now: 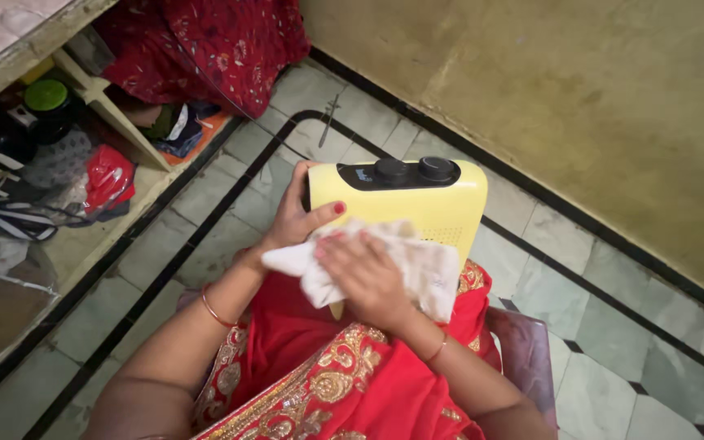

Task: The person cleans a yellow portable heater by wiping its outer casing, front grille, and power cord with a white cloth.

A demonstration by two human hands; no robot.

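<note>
The right hand lies flat on a white cloth, with the fingers spread a little. It presses the cloth against the front of a yellow box. The cloth is crumpled and looks a bit grey in spots, so I think it has picked up some dirt.

The left hand holds the box by its left side. The thumb, with a red nail, is bent round onto the front, and the other fingers go behind the box where I cannot see them. So this hand is closed on the box and keeps it steady.

The yellow box stands upright on the person's lap, on a red dress with gold trim. On top of the box is a black strip with two round black knobs. There are tiny holes in the front, near the right side.

The cloth covers the lower front of the box. The upper part, the black top and the right edge are bare. I cannot tell which parts are clean, and the back is hidden. My guess is the wiping is about in the middle.

The person sits on a brown chair. The floor has pale green tiles with black lines. To the left is a low shelf with a green lid and a red bag.
</note>
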